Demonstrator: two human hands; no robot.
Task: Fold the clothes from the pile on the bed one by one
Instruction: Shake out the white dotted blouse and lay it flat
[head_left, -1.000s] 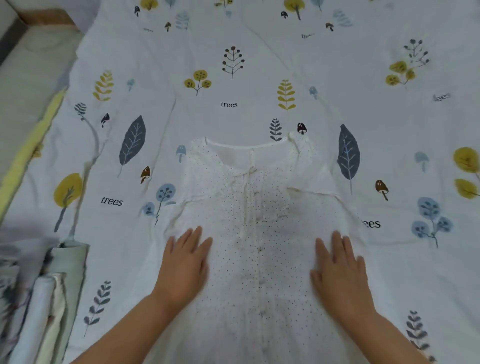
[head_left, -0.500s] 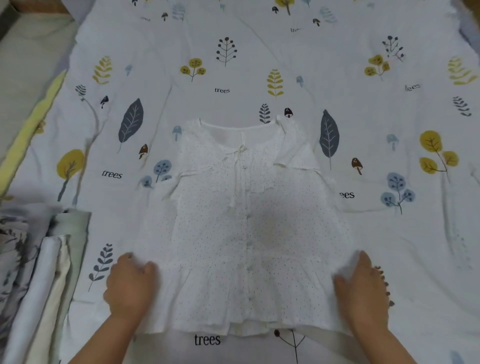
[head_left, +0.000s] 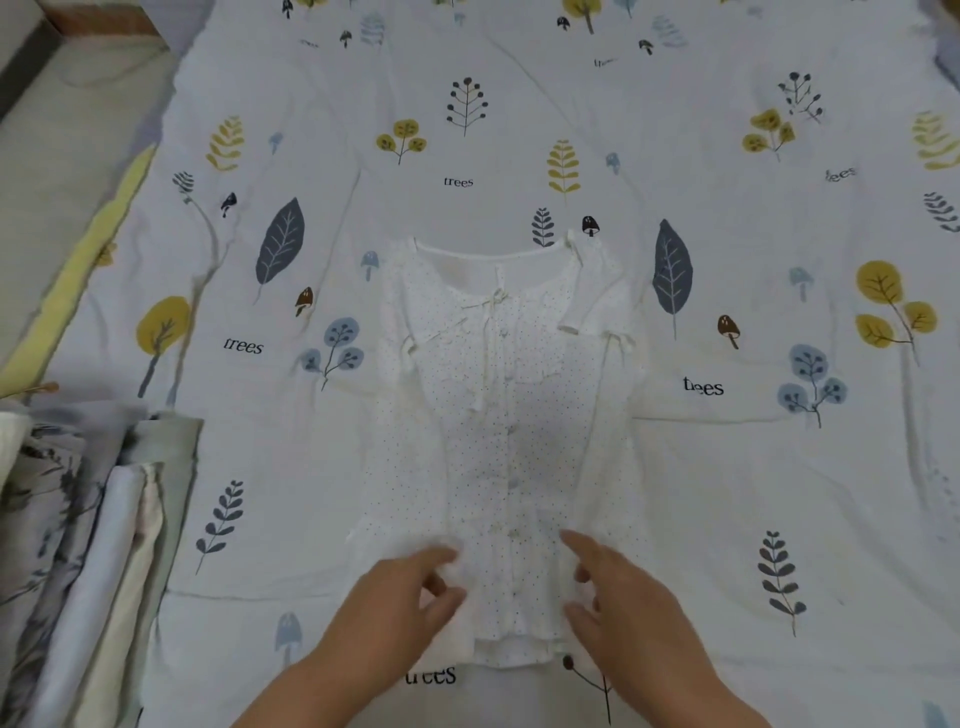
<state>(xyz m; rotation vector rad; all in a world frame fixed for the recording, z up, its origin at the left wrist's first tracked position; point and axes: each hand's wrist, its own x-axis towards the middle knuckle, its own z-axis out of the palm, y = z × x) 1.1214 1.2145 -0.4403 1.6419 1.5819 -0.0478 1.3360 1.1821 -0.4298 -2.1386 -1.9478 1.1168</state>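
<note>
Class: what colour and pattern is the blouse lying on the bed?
White with small dark dots, blouse; head view shows it.

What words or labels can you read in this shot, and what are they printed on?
"trees" on the bedsheet, above the blouse collar.
"trees" on the bedsheet, left of the blouse.
"trees" on the bedsheet, right of the blouse, creased.
"trees" on the bedsheet below the hem, first letter partly hidden.
Two more prints near the top and far right are too blurred to read.
Nothing readable on the blouse.

White dotted blouse (head_left: 506, 415) spread face up on tree-printed bedsheet (head_left: 727, 493), both side edges folded in toward the button line. Left hand (head_left: 395, 603) pinching the folded left hem, right hand (head_left: 623, 597) resting on the right hem, fingers loosely curled. Folded fabrics (head_left: 88, 545) stacked at far left.
</note>
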